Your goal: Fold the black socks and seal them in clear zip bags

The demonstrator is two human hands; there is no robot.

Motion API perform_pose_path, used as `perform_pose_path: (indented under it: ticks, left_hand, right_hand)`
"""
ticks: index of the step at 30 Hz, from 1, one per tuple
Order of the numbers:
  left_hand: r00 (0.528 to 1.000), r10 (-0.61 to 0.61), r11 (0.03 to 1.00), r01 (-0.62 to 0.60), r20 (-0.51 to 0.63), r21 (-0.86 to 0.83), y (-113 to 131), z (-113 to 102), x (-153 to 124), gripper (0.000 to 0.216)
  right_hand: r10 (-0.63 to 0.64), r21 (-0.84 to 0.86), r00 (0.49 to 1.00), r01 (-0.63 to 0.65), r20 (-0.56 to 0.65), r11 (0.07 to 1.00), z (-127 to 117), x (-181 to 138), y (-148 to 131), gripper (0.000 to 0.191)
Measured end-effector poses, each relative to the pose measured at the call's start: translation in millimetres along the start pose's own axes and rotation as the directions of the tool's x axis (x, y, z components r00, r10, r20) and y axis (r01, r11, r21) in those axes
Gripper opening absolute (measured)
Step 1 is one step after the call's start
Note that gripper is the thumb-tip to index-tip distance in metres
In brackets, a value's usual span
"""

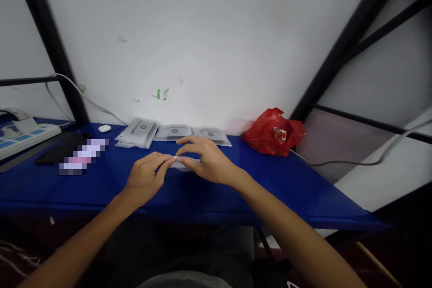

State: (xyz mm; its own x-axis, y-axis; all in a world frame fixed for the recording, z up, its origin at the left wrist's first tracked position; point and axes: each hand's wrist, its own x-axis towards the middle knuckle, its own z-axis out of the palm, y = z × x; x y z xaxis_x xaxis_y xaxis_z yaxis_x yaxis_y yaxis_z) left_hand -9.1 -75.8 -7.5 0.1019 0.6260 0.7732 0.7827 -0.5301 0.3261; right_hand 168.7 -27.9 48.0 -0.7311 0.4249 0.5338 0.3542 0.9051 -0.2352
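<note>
My left hand (148,174) and my right hand (205,159) meet over the middle of the blue table (276,184). Both pinch a small clear plastic packet (182,163) between thumb and fingers. The packet is mostly hidden by my fingers, and I cannot make out what is inside it. Behind my hands, several flat white printed packets (140,131) lie against the wall.
A red plastic bag (272,131) sits at the back right. A small white oval object (104,128), a dark flat device (59,149) and a white power strip (23,135) are at the left. A grey cable (354,162) trails off the right side. Black metal frame bars (340,49) flank the table.
</note>
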Motion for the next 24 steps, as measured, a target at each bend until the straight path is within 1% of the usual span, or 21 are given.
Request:
perform_pose_path:
  ticks: [6, 10, 12, 14, 16, 19, 22, 24]
  left_hand:
    - [1.0, 0.008, 1.0, -0.008, 0.004, -0.017, 9, 0, 2, 0.022]
    - [0.996, 0.088, 0.996, -0.088, -0.015, -0.01, 10, 3, 2, 0.022]
    - [0.99, 0.138, 0.99, -0.138, -0.034, 0.014, 9, 4, 1, 0.022]
    - [0.986, 0.16, 0.986, -0.158, -0.048, 0.049, 7, 4, 0, 0.022]
    - [0.987, 0.149, 0.986, -0.145, -0.057, 0.078, 3, 3, -1, 0.02]
    - [0.993, 0.1, 0.991, -0.094, -0.064, 0.096, -2, -2, -3, 0.019]
    - [0.994, 0.012, 0.996, -0.002, -0.109, 0.09, -9, -7, -6, 0.017]
    - [0.992, -0.04, 0.996, 0.048, -0.117, 0.071, -13, -10, -8, 0.016]
  right_hand:
    - [0.018, 0.044, 0.997, -0.022, 0.078, 0.999, -5, 1, 2, 0.007]
    - [-0.019, 0.081, 0.995, 0.011, 0.097, 0.997, -6, -1, 0, 0.007]
    - [-0.032, 0.09, 0.996, 0.024, 0.087, 0.996, -6, -4, -1, 0.008]
    - [-0.026, 0.082, 0.997, 0.02, 0.074, 0.996, -5, -8, 0, 0.009]
    - [-0.012, 0.063, 0.997, 0.007, 0.071, 0.998, -5, -13, 2, 0.009]
    - [0.018, 0.011, 0.996, -0.019, 0.087, 1.0, -7, -21, 8, 0.01]
    - [0.053, -0.069, 0.995, -0.047, 0.085, 0.997, -11, -29, 15, 0.013]
    - [0.064, -0.119, 0.995, -0.055, 0.077, 0.991, -12, -34, 20, 0.013]
